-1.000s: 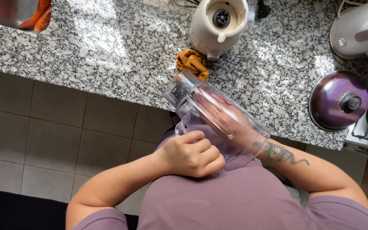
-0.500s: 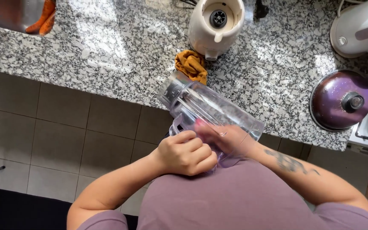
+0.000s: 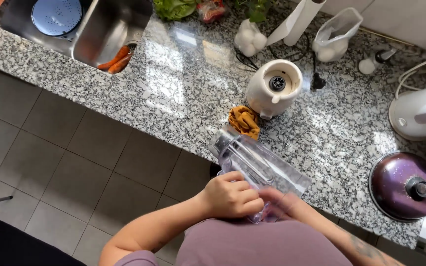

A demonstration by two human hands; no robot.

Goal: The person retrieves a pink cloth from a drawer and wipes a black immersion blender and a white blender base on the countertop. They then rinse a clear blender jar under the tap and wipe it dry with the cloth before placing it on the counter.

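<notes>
A speckled grey granite counter [image 3: 173, 93] is seen from above, running from far left to near right, with brown floor tiles [image 3: 65, 157] below its near edge. A clear plastic blender jar [image 3: 257, 165] is held on its side over that near edge, in front of the person's torso, its grey base end pointing to the far left. The left hand [image 3: 232, 197] is closed in a fist against the jar's near side, fingers curled on it. The right hand [image 3: 284, 202] is blurred and partly seen through the plastic; it lies on the jar's open end, but how its fingers are set cannot be made out. The jar's mouth is hidden behind both hands and the mauve shirt [image 3: 262, 244].

Just beyond the jar a crumpled mustard cloth [image 3: 244, 120] lies on the counter, touching the cream blender base [image 3: 273, 88], whose cord is lost among things further back. A purple pot lid [image 3: 405, 184] rests to the right, close to the counter's near edge, and a white appliance [image 3: 420, 116] above it is cut off by the frame. At the far left a steel sink [image 3: 94, 34] holds carrots [image 3: 117, 59], partly hidden by its wall, and a round blue strainer [image 3: 55, 16]. Bagged eggs [image 3: 250, 39], a second bag [image 3: 334, 37] and greens [image 3: 173, 7] line the far edge, cropped at the top. Open granite lies between the sink and the blender base.
</notes>
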